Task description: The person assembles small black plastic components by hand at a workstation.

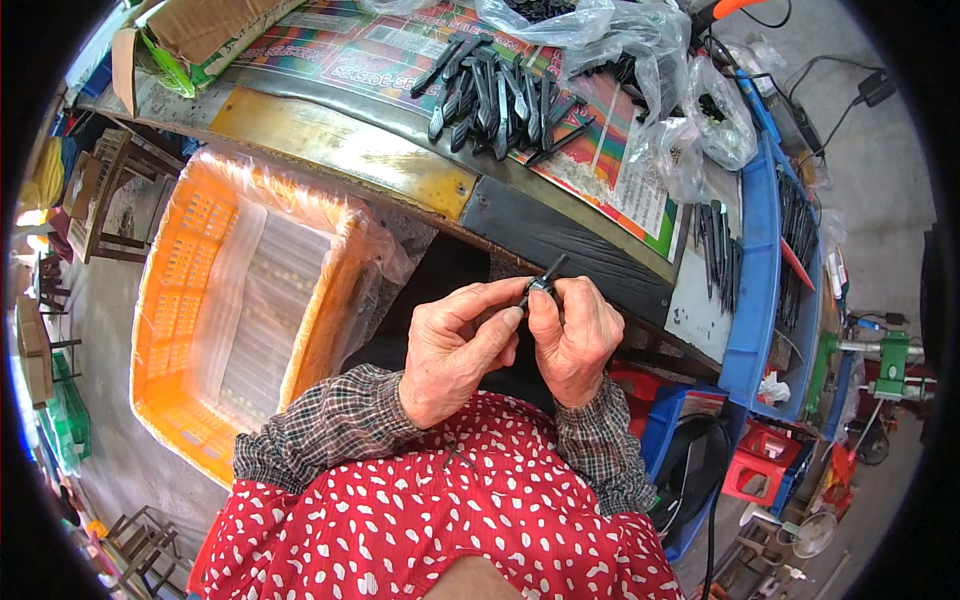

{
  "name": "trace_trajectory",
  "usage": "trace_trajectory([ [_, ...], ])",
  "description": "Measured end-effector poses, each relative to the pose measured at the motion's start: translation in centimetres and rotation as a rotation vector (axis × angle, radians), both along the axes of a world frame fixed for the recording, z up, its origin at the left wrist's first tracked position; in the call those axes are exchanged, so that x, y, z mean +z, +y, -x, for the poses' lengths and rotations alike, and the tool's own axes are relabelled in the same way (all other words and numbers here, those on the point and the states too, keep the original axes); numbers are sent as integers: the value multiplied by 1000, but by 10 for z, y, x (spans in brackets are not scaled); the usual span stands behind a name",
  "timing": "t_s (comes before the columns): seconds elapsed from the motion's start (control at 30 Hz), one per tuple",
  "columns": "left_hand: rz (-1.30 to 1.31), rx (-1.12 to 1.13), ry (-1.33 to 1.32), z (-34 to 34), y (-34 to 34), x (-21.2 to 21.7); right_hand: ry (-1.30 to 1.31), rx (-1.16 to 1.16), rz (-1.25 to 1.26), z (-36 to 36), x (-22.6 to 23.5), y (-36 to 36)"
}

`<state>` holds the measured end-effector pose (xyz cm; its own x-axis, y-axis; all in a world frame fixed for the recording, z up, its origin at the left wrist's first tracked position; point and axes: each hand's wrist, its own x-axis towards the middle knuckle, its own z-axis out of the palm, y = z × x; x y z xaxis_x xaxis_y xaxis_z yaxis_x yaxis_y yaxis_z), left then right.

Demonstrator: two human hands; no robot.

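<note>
Close in front of my body, my left hand [460, 340] and my right hand [577, 340] meet with fingertips pinched on one small black part [552, 269]. Its thin end sticks up between the fingers; the rest is mostly covered by them. Beyond the hands, a heap of slim black pieces with flattened, leaf-shaped ends [497, 98] lies on the bench. More thin black pieces [717, 250] lie in a row at the right end of the bench.
An orange crate [185, 320] lined with clear plastic stands left of my arms. Clear plastic bags [728, 120] of black bits lie at the back right. A blue tray [752, 300] holds long black pieces. The bench's metal edge [340, 138] runs ahead; a cardboard box [200, 45] sits back left.
</note>
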<state>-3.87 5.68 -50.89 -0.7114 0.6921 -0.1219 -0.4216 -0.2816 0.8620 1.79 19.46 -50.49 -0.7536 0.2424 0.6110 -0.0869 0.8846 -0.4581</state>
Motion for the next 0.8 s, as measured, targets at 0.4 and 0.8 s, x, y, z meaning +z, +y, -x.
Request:
trace_trajectory([
  [0.4,-11,-2,-9,4,-2,-1,-76,16,-23,-3,9,-1],
  [0.8,-44,10,-70,-4,-7,3,-53,4,-12,-7,5,-6],
])
